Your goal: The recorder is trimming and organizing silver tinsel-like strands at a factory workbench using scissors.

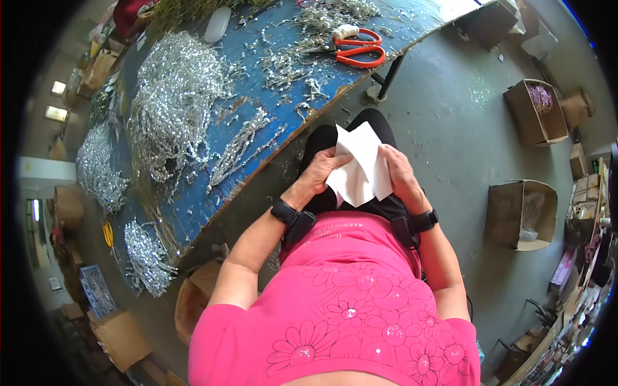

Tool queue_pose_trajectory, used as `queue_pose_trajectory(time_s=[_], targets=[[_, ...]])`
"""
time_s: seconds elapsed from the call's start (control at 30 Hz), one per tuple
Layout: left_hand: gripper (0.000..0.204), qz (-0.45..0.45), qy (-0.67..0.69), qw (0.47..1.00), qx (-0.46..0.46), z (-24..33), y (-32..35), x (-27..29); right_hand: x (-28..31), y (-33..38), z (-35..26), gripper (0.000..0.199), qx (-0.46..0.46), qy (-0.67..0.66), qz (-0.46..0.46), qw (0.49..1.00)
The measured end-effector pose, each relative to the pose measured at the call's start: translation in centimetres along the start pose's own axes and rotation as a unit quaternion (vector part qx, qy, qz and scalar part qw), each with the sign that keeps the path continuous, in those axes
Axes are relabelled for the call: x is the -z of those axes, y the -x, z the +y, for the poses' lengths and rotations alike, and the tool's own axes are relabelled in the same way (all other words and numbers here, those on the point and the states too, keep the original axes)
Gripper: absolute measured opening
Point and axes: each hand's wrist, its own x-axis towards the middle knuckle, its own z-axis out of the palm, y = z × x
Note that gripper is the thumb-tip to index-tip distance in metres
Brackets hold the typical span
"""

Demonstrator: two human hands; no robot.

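Note:
Over my lap, a creased white tissue is spread between my two hands; it looks like soft paper. My left hand pinches its left side, the thumb lying on top. Closed on the opposite edge is my right hand, with part of its fingers hidden behind the sheet. Each wrist wears a black strapped device. Beyond my knees, on the blue table, lie red-handled scissors with a small pale spool by them.
Silver tinsel bundles and loose strands cover much of the table, whose worn edge runs diagonally past my left side. On the floor to the right stand a cardboard box and another box with purple tinsel. More tinsel hangs at left.

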Motion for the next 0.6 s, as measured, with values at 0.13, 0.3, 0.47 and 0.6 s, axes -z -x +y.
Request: queue_pose_trajectory(time_s=[0.13, 0.3, 0.47, 0.6], targets=[[0.024, 0.035, 0.056, 0.998, 0.003, 1.0, 2.5, 1.4, 2.9, -0.9, 0.9, 0.02, 0.11, -0.071, 0.157, 0.979], [0.023, 0.127, -0.088, 0.986, -0.07, 2.1, 10.7, 6.3, 3.0, 1.8, -4.4, 0.02, 0.322, 0.518, 0.227, 0.759], [0.019, 0.391, -0.111, 0.891, -0.203, -1.4, 19.9, 11.5, -0.3, 1.0, -3.5, 0.018, 0.153, 0.541, -0.052, 0.825], [0.019, 0.439, -0.221, 0.847, -0.199, -6.0, 23.7, 14.2, -4.7, -1.6, -0.8, 0.021, 0.289, 0.576, -0.266, 0.717]])
